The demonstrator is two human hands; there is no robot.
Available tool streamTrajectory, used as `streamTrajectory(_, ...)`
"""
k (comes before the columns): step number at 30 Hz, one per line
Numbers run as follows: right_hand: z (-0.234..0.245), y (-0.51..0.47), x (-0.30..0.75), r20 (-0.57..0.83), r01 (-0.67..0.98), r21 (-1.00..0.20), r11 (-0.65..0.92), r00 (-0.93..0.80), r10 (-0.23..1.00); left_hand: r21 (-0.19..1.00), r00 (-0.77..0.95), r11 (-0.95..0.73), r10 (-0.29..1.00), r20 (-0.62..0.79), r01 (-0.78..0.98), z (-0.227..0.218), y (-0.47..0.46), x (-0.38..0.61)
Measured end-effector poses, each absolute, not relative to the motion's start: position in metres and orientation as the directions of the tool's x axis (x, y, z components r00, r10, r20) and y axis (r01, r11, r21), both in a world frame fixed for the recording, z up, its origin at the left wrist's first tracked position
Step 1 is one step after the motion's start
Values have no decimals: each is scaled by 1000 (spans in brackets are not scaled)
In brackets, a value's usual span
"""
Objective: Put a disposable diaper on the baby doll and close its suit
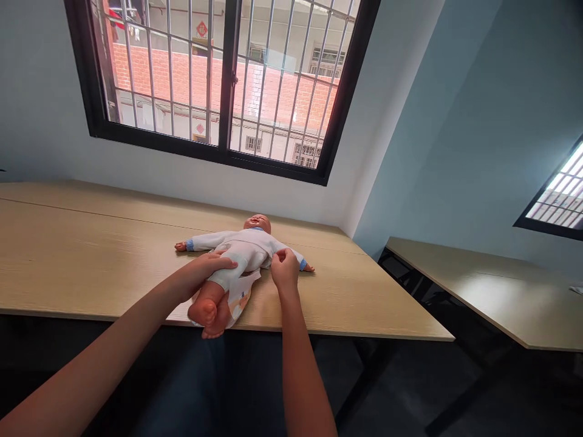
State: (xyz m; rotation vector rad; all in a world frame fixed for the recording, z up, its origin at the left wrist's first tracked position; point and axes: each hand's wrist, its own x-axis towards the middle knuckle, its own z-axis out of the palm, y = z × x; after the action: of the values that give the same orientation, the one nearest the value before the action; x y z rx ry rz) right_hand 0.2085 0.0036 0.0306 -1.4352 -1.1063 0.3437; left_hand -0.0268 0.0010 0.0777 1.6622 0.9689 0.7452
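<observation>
A baby doll [246,246] in a white suit with blue cuffs lies on its back on a light wooden table [91,255], head toward the window, bare legs over the near edge. My left hand [207,270] is wrapped round the doll's hip and upper thigh. My right hand [285,267] is closed in a pinch on the white suit at the doll's side. A printed diaper or cloth [239,297] lies under the doll's legs.
A large barred window [218,79] fills the wall behind the table. A second wooden table [492,285] stands to the right, with a dark gap between the two. A smaller window [558,194] is at the far right.
</observation>
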Motion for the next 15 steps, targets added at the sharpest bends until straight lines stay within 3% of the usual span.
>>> streamTrajectory(4, 29, -44, 179, 493, 319, -857, 405, 281, 823, 973, 533, -142, 846, 23, 183, 72, 2, -23)
streamTrajectory(10, 16, -93, 137, 302, 74, -952, 296, 80, 950, 926, 527, -314, 834, 163, 211, 59, 0, -12)
streamTrajectory(15, 12, -89, 134, 106, -253, -956, 151, 184, 977, 868, 484, -424, 835, 262, 260, 42, 13, -18)
